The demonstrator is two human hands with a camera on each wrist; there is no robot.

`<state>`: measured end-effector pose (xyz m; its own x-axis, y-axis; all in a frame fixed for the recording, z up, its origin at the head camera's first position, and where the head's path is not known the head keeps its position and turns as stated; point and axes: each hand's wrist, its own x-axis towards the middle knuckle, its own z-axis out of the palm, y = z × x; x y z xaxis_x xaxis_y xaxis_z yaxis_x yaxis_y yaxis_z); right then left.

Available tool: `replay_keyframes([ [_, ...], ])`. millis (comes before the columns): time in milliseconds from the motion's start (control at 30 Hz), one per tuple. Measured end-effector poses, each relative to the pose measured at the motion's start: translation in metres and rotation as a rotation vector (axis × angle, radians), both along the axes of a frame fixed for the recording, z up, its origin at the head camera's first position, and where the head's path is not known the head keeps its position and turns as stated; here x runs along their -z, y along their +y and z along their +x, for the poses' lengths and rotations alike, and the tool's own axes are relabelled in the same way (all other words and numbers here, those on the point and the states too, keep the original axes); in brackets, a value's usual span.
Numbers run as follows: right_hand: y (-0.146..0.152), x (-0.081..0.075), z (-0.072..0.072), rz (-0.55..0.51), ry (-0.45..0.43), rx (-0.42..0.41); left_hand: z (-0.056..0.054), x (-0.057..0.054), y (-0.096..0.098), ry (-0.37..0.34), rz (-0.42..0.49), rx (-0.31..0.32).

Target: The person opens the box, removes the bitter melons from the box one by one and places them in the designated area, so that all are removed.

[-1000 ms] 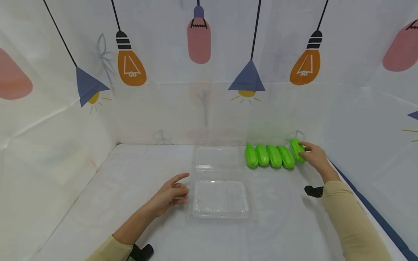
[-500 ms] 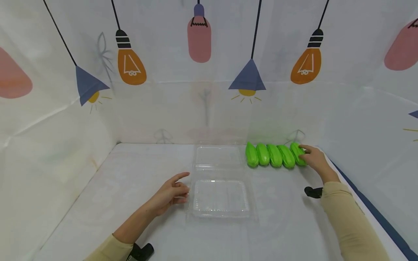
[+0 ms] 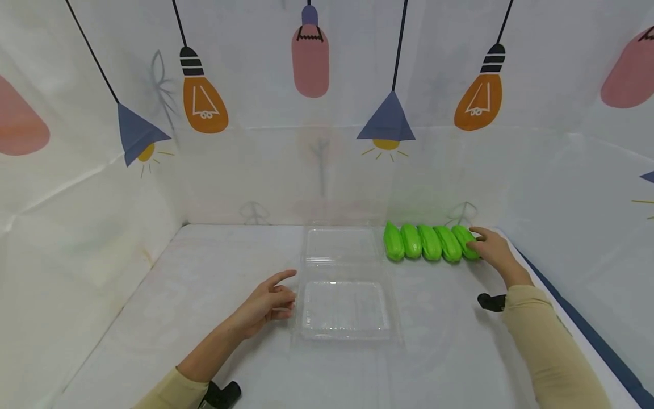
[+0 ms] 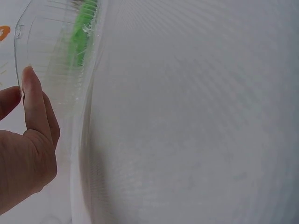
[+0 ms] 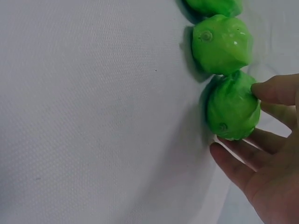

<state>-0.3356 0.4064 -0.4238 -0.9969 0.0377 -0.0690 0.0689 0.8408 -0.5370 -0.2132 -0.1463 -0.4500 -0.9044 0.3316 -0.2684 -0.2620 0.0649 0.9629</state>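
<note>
At the back right lies a row of several glossy green bitter gourds (image 3: 431, 243), side by side. My right hand (image 3: 495, 250) holds the rightmost bitter gourd (image 5: 233, 105) with the thumb on one side and the fingers on the other. This gourd rests against its neighbour (image 5: 222, 44) on the white surface. My left hand (image 3: 260, 307) is beside the left edge of a clear plastic clamshell box (image 3: 344, 309), index finger stretched out and fingertips right at the rim. The box lies opened flat, its other half (image 3: 341, 247) toward the back.
The white tabletop (image 3: 168, 318) meets a white cloth backdrop (image 3: 245, 170) printed with lamps and bulbs. A dark blue strip (image 3: 582, 329) runs along the table's right side. Black wrist devices (image 3: 221, 395) sit at both sleeves.
My right hand has brought the rightmost bitter gourd down and slightly left, so it lies against the row. My left hand and the clear box have stayed in place.
</note>
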Motion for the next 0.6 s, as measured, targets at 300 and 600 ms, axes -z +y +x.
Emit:
replay_keyframes([
  [300,0.0035,-0.0021,0.0039,0.011,-0.006,-0.017,0.0009,-0.0008,-0.0007,-0.002,0.021,0.012],
  [600,0.0061,-0.0050,0.0101,0.062,0.051,-0.041,-0.0002,-0.0028,-0.0038,0.016,0.004,0.021],
])
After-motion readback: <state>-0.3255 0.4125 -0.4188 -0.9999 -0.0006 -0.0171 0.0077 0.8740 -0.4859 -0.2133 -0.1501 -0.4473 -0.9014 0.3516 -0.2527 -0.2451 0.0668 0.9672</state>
